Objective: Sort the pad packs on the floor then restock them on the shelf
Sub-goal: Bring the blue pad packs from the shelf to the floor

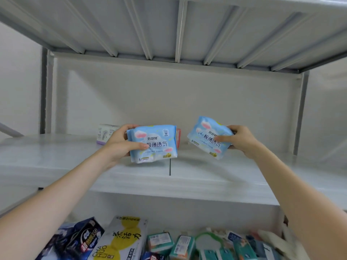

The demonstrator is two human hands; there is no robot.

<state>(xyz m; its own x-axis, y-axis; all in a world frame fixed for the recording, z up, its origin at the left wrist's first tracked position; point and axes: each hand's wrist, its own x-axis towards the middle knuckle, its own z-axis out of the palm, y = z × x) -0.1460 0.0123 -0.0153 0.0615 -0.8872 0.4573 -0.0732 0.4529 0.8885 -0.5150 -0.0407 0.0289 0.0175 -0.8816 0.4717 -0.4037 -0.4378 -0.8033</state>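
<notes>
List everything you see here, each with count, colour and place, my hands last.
left pad pack: one, light blue, above the middle shelf.
right pad pack: one, light blue, tilted, above that shelf.
middle shelf: one, white, ahead.
upper shelf: one, pale grey, overhead.
small box: one, white and lilac, shelf's back left.
red-edged pack: one, mostly hidden behind left pad pack.
dark blue pack: one, bottom left.
white and yellow pack: one, beside it.
teal packs: several, bottom right.
left hand: grips the left pad pack.
right hand: grips the right pad pack.
</notes>
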